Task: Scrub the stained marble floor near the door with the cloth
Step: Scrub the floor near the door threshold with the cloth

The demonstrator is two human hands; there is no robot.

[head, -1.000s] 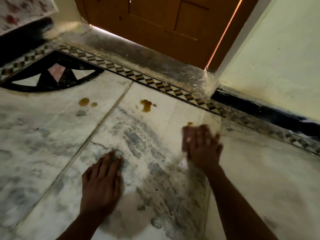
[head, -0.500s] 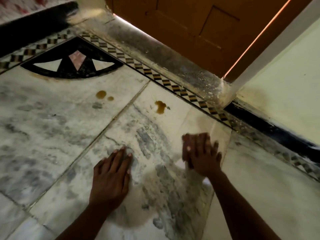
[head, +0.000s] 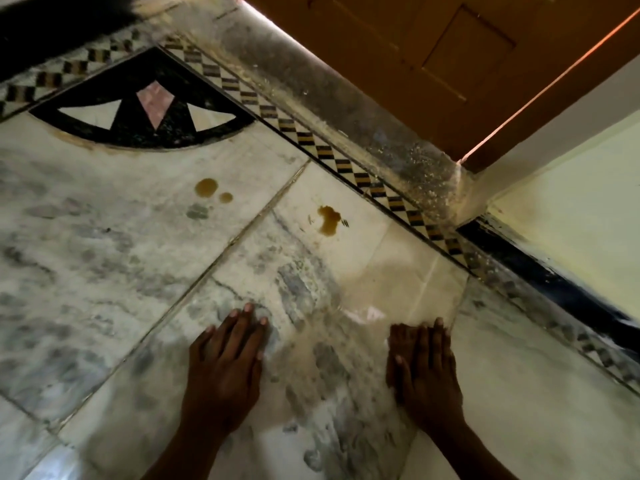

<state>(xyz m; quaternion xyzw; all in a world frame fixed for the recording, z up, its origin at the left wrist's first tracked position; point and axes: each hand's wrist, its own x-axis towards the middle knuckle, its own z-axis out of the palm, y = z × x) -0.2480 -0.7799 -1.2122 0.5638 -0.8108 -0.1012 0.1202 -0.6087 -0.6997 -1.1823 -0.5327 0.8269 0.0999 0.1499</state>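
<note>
My right hand (head: 424, 370) lies flat on the marble floor (head: 104, 271) and presses a small reddish cloth (head: 397, 339), of which only an edge shows beside the fingers. Ahead of that hand is a wet, yellowish smear (head: 377, 289). My left hand (head: 225, 367) rests palm down on the grey-veined slab, fingers spread, holding nothing. A brown stain (head: 328, 220) sits further ahead near the patterned border. Two smaller brown spots (head: 207, 187) lie to the left on the neighbouring slab.
A brown wooden door (head: 433, 57) stands beyond a dusty grey threshold (head: 346, 109). A checkered inlay strip (head: 346, 166) runs along it. A black fan-shaped inlay (head: 145, 109) is at the upper left. A pale wall (head: 571, 202) with a black skirting (head: 540, 271) closes off the right.
My right hand with the cloth has slid back towards me, leaving a wet smear where a small brown spot was. The left hand stays planted. The view has shifted forward.
</note>
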